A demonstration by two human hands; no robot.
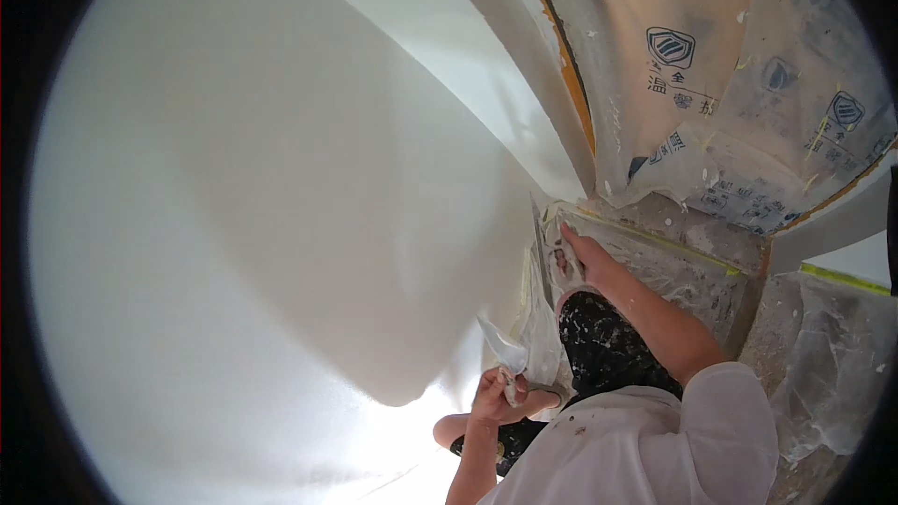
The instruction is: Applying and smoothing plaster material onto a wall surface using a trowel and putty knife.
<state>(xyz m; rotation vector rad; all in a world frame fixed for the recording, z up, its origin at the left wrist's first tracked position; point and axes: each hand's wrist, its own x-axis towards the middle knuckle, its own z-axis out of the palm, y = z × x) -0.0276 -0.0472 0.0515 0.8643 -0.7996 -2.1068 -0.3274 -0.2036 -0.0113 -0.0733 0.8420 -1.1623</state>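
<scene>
I have my right hand (pixel 578 254) wrapped around the pale handle of a long, narrow, grey metal trowel (pixel 540 248); the grip is fully closed. The blade appears nearly edge-on beside the broad, smooth white wall (pixel 253 187), close to the corner; I cannot tell whether it is touching. My left hand (pixel 492 395), lower down, is curled around the handle of a small flared metal putty knife (pixel 506 348), blade pointing up and away from the body.

Assessment: the step appears to be smoothing the wall surface. I would advise a shallow blade angle, even pressure and one long stroke, easing off near the corner to avoid a ridge. The bright glancing light low on the wall should help expose defects. The trowel's tip should clear the clear crinkled plastic sheet (pixel 697 266) just beside it; a snag could drag the film into the finish.
</scene>
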